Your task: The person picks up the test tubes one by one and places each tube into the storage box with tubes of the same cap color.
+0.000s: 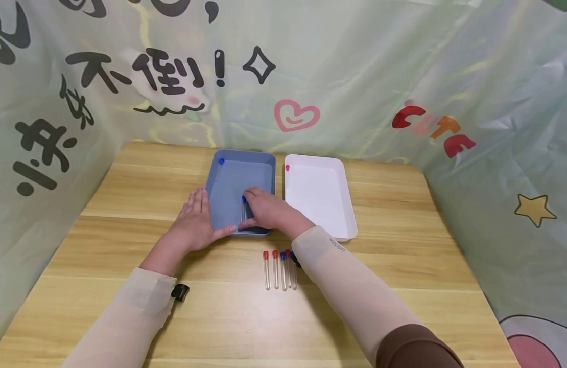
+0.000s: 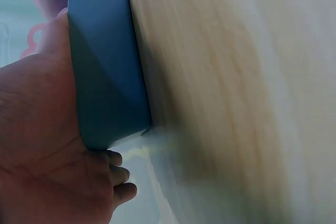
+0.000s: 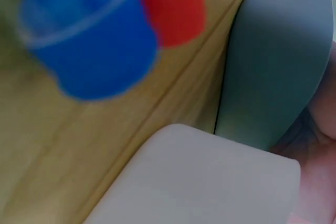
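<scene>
My right hand (image 1: 270,208) reaches into the blue-grey tray (image 1: 239,174) and pinches a blue-capped test tube (image 1: 244,200) low over the tray's floor, its cap pointing away from me. My left hand (image 1: 193,222) rests against the tray's near left corner, fingers straight and thumb along the front rim. The left wrist view shows that palm (image 2: 39,129) against the tray's outer wall (image 2: 107,72). Another blue-capped tube (image 1: 221,161) lies at the tray's far left. Several tubes with red caps (image 1: 275,254) and blue caps lie in front of the trays, partly behind my right sleeve.
A white tray (image 1: 320,197) stands just right of the blue-grey one, with a red-capped tube (image 1: 287,167) at its far left. The wooden table (image 1: 389,204) meets printed cloth walls (image 1: 357,76) at the back and sides.
</scene>
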`<state>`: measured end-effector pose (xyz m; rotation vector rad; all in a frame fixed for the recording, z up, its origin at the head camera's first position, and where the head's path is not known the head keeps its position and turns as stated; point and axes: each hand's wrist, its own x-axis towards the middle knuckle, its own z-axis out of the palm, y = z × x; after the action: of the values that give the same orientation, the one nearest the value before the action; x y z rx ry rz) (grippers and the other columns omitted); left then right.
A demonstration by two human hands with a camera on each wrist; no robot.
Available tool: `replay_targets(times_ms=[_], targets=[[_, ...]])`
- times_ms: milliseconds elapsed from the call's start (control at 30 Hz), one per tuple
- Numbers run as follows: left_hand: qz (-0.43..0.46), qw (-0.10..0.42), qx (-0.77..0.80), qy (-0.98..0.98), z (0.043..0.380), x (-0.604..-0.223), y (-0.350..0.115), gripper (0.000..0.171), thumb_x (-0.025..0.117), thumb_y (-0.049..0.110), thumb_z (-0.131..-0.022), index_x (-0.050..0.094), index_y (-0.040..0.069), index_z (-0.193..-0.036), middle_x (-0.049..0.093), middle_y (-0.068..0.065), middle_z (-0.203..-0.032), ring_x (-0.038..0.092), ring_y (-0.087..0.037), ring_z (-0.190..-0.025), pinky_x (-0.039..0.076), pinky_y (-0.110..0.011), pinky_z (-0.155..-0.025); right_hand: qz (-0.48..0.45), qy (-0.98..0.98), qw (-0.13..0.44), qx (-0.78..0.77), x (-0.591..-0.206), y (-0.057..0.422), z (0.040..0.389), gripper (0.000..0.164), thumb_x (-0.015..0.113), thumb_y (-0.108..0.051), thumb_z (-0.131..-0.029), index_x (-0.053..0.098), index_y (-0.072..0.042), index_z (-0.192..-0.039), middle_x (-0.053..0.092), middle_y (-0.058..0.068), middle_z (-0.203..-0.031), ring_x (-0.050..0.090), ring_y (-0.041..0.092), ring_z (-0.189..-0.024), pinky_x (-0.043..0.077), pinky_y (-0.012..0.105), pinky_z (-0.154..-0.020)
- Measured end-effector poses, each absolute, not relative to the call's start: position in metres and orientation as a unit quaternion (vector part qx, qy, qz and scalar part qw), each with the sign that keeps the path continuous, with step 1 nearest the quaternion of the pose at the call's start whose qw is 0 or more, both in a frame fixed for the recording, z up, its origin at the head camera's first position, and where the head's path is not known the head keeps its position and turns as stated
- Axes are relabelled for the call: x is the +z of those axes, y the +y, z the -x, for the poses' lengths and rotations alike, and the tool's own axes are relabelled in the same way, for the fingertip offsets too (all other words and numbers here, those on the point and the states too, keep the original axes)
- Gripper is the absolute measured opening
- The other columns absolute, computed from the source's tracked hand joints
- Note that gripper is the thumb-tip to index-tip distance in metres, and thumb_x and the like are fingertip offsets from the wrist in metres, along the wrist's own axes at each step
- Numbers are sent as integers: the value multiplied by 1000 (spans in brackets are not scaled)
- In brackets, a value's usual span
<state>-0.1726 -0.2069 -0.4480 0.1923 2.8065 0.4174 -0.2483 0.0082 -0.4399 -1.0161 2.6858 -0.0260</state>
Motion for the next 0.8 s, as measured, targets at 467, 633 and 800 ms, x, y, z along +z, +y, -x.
replay_targets(times_ms=[467,633,800], targets=[[-66,148,143,976,174,-451,-208,127,49,79,-102,-9,-15,-166,-15,-37,-176,-8,-56,-167,7,-67,-137,348,929,124,8,-441,9,245,108,71,-70,-95,35,0,-168,37,15,-176,43,31,-161,39,41,-133],[-66,147,144,976,174,-449,-207,127,50,78,-102,-9,-16,-165,-15,-37,-176,-8,-57,-166,7,-68,-137,349,930,119,9,-444,9,246,109,70,-71,-95,34,1,-168,37,15,-176,44,31,-161,39,42,-133],[-66,147,147,976,173,-448,-206,126,50,77,-103,-8,-17,-165,-14,-38,-176,-8,-58,-166,7,-68,-136,343,930,129,-1,-442,10,246,110,71,-70,-95,32,0,-169,35,15,-177,42,31,-162,39,42,-133]])
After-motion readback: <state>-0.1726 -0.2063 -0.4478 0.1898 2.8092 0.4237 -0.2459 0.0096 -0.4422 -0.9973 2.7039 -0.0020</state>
